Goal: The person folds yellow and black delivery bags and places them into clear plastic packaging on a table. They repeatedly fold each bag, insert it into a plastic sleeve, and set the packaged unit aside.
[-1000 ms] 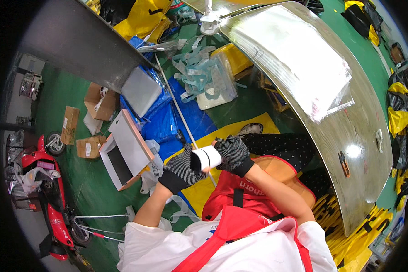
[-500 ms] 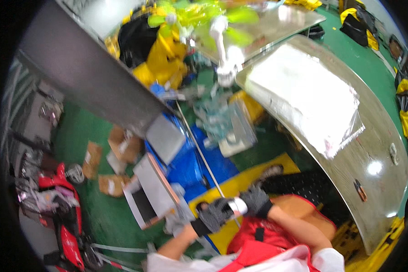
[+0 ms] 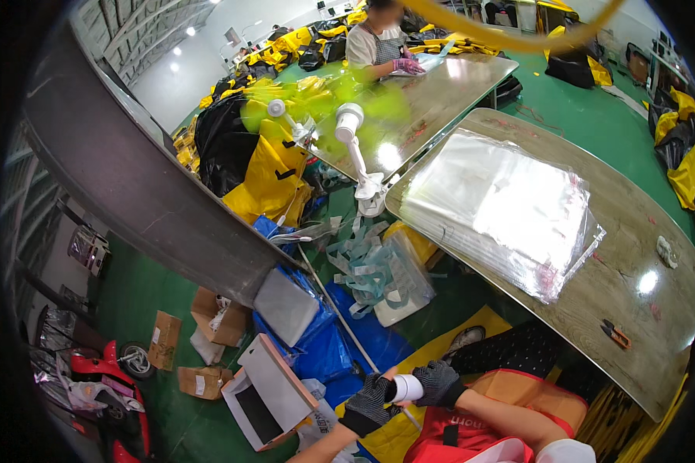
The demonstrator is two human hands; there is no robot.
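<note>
A white roll-shaped piece (image 3: pixel 408 387) sits between my two hands, low in the view. My left hand (image 3: pixel 369 400), in a dark grey glove with a black cuff, closes on its left end. Over its right end curl the gloved fingers of my right hand (image 3: pixel 438 383). A long thin pale pole (image 3: pixel 346 324) passes under my hands; I cannot tell whether either hand touches it. Beneath lie a yellow sheet (image 3: pixel 490 318) and my red apron (image 3: pixel 448 434).
To the right, a wood-look table (image 3: pixel 656 359) bears a stack of clear plastic bags (image 3: pixel 502 204) and orange-handled snips (image 3: pixel 616 335). An open white box (image 3: pixel 274 386) stands left, near cardboard boxes (image 3: pixel 216 316). A grey pillar (image 3: pixel 139 177) rises behind. A person (image 3: pixel 374 46) works at the far table.
My view has tilted up, so the far table and the person now show. My hands still hold the white roll-shaped piece, and now sit lower in the view.
</note>
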